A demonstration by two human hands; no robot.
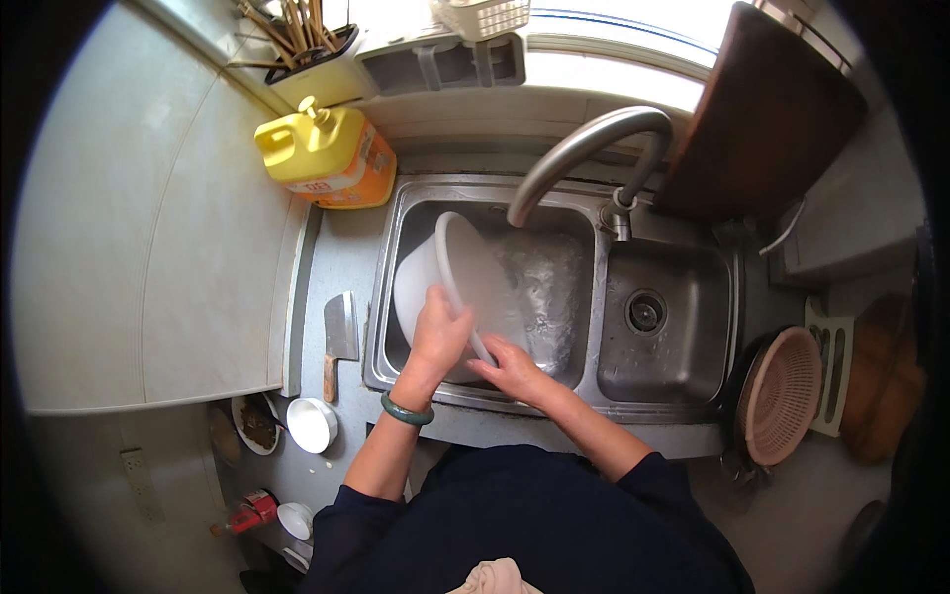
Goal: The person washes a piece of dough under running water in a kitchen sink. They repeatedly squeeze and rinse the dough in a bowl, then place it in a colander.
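A large white basin (419, 286) is tipped on its side in the left bowl of the stainless steel sink (490, 191), its mouth facing right. Water (549, 312) pours or spreads from its mouth over the sink floor. My left hand (436, 334) grips the near part of the basin's rim, and a green bangle (407, 410) circles that wrist. Lower on the same rim, my right hand (512, 370) holds on with the thumb and fingers. Above the sink bends the metal faucet (594, 134); no stream shows at its spout.
A cleaver (341, 334) lies on the counter left of the sink, beside a white bowl (312, 425). Behind stands a yellow detergent jug (334, 160). A dark cutting board (764, 119) leans at the back right; a pink colander (785, 397) stands at the right edge.
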